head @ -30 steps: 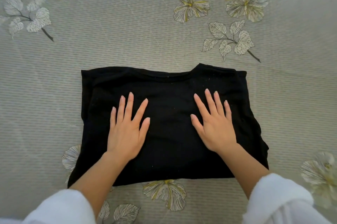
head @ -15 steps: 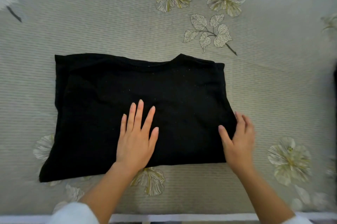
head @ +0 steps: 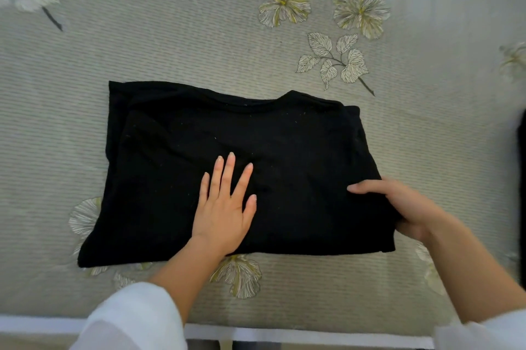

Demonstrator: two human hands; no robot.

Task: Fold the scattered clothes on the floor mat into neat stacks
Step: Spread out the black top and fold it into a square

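- Our right hand (head: 404,207) grasps the right edge of the folded black cotton T-shirt (head: 284,156), thumb on top and the other fingers tucked under the fabric.
- Our left hand (head: 225,207) lies flat and unclenched on the shirt's middle, fingers spread, gripping nothing.
- The shirt rests on the grey-green woven floor mat with printed pale flowers (head: 176,36), neckline on the far side.
- We see white sleeves (head: 133,318) on both forearms.
- A dark item (head: 522,150) shows at the right frame edge, well apart; we cannot tell what it is.
- A white strip (head: 284,335) borders the mat's near edge.
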